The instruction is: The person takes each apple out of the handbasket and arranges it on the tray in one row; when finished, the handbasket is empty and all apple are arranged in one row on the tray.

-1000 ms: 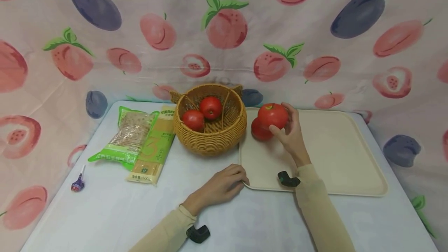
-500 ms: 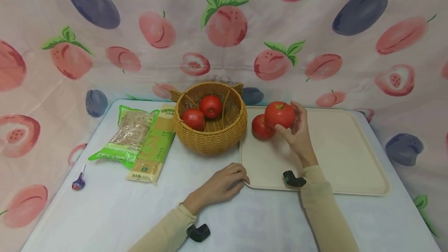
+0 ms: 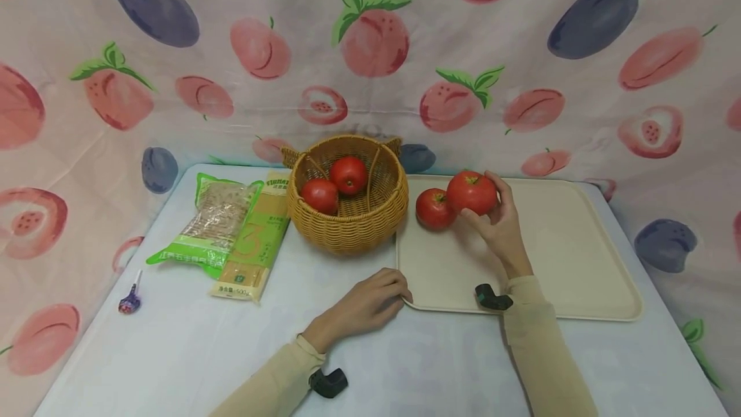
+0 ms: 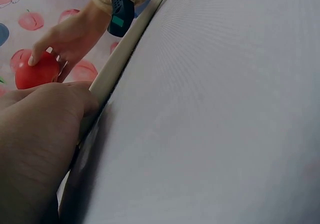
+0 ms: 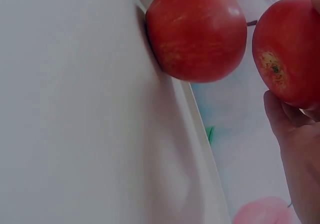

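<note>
My right hand (image 3: 502,233) grips a red apple (image 3: 470,193) above the left part of the beige tray (image 3: 573,256). A second red apple (image 3: 434,210) sits on the tray close to its left edge, just left of the held one. In the right wrist view, the held apple (image 5: 290,54) shows its russet blossom end, and a narrow gap separates it from the other apple (image 5: 197,34). My left hand (image 3: 361,304) holds the tray's near left corner with curled fingers; the left wrist view shows it at the tray rim (image 4: 117,66).
A wicker basket (image 3: 347,237) with two red apples (image 3: 348,176) inside stands left of the tray. Further left lie a green-edged clear bag (image 3: 217,217), a pack of noodles (image 3: 251,250) and a lollipop (image 3: 130,300). A fruit-print cloth (image 3: 370,101) rises behind the table.
My right hand has moved rightward with its apple, so more of the apple on the tray shows. The left hand has stayed at the tray corner.
</note>
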Demonstrator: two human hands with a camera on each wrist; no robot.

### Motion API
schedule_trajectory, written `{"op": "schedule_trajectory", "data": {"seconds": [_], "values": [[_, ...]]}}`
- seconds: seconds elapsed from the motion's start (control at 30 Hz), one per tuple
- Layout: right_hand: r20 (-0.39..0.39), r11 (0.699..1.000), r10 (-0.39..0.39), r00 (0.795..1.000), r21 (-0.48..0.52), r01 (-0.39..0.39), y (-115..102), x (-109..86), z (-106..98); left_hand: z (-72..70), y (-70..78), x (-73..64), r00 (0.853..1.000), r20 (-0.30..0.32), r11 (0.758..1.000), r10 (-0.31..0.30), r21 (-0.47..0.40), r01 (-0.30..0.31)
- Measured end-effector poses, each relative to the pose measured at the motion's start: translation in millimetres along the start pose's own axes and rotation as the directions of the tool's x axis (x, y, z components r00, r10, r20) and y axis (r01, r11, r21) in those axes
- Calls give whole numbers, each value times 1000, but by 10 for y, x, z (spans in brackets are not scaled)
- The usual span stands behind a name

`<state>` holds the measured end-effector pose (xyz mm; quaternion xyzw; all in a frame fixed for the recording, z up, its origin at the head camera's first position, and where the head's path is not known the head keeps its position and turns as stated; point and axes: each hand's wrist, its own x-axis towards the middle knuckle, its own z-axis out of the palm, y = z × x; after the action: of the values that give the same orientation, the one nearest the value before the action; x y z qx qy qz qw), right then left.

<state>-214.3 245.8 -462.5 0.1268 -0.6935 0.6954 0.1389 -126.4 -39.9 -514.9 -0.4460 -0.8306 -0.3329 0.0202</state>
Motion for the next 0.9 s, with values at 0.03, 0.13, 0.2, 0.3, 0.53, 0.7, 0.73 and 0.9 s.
{"op": "schedule_trajectory", "data": {"seconds": [0.03,0.13,0.2,0.3,0.53,0.7,0.73,0.9], "values": [[-4,1000,-1,1000,-4,1,7,-1,-9,0,-2,-1,1000,0,1000,1,1,-1],[-12,1000,2,1000,-16,-2,23,-3,-33,0,-3,-6,1000,-4,1000,9,8,-9],[-15,1000,8,1000,-20,-9,27,-8,-48,1,-5,-8,1000,-6,1000,17,14,-17],[-19,999,26,999,-32,-26,7,-17,-69,1,-7,-8,999,-13,999,32,22,-32],[-33,982,104,994,-157,-108,-107,-49,-102,10,-8,-5,999,-19,999,29,24,-28],[-35,976,119,992,-179,-123,-122,-64,-130,14,-4,-4,999,-20,1000,26,18,-26],[-34,975,120,992,-186,-124,-121,-65,-134,12,-2,-4,999,-20,1000,27,16,-26],[-34,961,126,991,-244,-130,-108,-65,-156,8,7,-4,999,-21,1000,26,16,-26]]}}
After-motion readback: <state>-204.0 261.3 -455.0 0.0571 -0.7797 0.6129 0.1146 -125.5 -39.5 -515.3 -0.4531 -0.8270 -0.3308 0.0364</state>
